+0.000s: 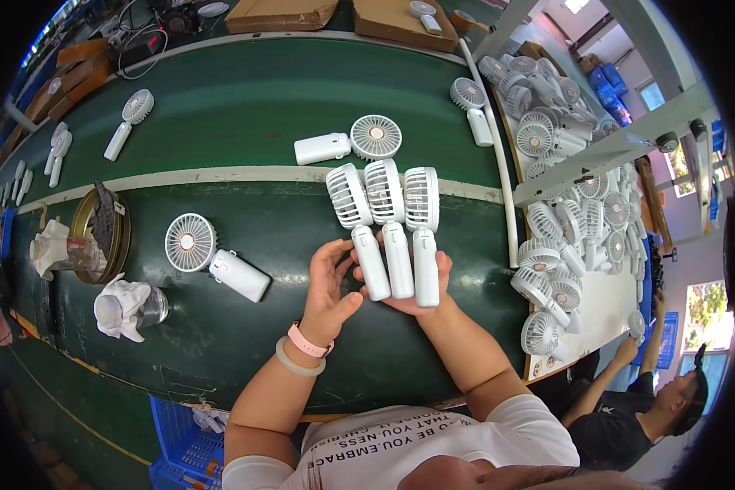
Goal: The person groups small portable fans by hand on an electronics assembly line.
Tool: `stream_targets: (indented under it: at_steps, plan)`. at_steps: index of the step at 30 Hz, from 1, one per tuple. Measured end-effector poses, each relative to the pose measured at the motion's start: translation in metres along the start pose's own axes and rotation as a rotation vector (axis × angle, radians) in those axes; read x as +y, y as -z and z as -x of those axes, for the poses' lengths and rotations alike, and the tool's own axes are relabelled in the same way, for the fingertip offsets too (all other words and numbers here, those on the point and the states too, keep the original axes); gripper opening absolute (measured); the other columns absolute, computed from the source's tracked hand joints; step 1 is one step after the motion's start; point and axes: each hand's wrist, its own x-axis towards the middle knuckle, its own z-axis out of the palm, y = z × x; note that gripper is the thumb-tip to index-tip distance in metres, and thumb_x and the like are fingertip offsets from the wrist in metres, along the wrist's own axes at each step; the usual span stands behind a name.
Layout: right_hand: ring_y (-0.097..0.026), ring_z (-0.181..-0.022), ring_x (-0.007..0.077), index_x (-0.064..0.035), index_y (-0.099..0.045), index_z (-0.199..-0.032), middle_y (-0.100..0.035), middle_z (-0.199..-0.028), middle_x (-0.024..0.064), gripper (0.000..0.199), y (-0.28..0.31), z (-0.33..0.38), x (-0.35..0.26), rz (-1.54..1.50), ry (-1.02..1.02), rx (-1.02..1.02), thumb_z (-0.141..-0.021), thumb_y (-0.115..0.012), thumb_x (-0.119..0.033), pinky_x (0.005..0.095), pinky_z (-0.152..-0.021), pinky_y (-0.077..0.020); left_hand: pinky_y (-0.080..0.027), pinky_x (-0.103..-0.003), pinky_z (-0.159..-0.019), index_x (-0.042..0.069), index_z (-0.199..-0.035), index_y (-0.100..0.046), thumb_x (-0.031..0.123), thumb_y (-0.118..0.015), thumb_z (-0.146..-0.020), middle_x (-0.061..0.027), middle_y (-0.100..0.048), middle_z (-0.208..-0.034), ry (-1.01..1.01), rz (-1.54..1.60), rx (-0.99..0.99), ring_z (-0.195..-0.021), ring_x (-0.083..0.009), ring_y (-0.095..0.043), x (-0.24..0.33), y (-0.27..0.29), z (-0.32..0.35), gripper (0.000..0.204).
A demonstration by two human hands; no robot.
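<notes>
Three white handheld fans stand side by side before me: a left fan (371,265), a middle fan (398,263) and a right fan (425,268). My right hand (438,299) holds all three from behind and below; their handles hide most of its fingers. Close to the left fan's handle is my left hand (327,286), with fingers extended and thumb apart. Its fingertips are at that handle; whether they touch it I cannot tell. Another white fan (241,275) lies on the green table at the left, its round head tilted away from its handle.
Beyond the pale strip, a green belt (245,106) carries several spaced fans, including a bent fan (376,137). Two cloth-topped jars, one a clear jar (151,306), stand left near a brass-coloured bowl (122,245). Fans are heaped on a side table (604,314) at right, where a person (637,408) works.
</notes>
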Motion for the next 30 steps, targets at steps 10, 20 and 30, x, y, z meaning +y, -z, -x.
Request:
stream_targets:
  at_steps: [10,20,30]
  plan:
    - [-0.047,-0.112,0.039,-0.0083,-0.038,-0.13,-0.039,-0.128,0.0237,0.087,0.003,-0.001,0.001,-0.002,0.007,-0.035,-0.065,-0.066,-0.059,0.049,-0.088,-0.0441,-0.027,-0.04,-0.103,0.004,-0.129,-0.03,0.016,-0.071,-0.07,-0.0094,-0.036,-0.125,0.011,-0.03,-0.01,-0.117,-0.0205,-0.038,-0.001,-0.003,0.001,0.074]
    - [-0.046,-0.113,0.0396,-0.0057,-0.036,-0.129,-0.042,-0.127,0.0192,0.087,0.007,0.001,0.001,-0.025,-0.009,-0.044,-0.066,-0.066,-0.058,0.0505,-0.088,-0.0445,-0.032,-0.038,-0.099,0.004,-0.124,-0.042,0.012,-0.071,-0.068,-0.0134,-0.033,-0.123,-0.088,-0.263,-0.052,-0.114,-0.0242,-0.04,-0.001,0.001,0.001,0.063]
    - [-0.048,-0.112,0.0364,-0.0103,-0.039,-0.128,-0.046,-0.123,0.0158,0.079,0.002,0.002,0.001,0.021,0.011,0.047,-0.067,-0.066,-0.053,0.0463,-0.086,-0.047,-0.039,-0.038,-0.092,0.007,-0.112,-0.058,0.011,-0.072,-0.07,-0.0125,-0.031,-0.126,-0.219,-0.619,-0.067,-0.112,-0.0265,-0.039,0.004,-0.015,0.001,0.044]
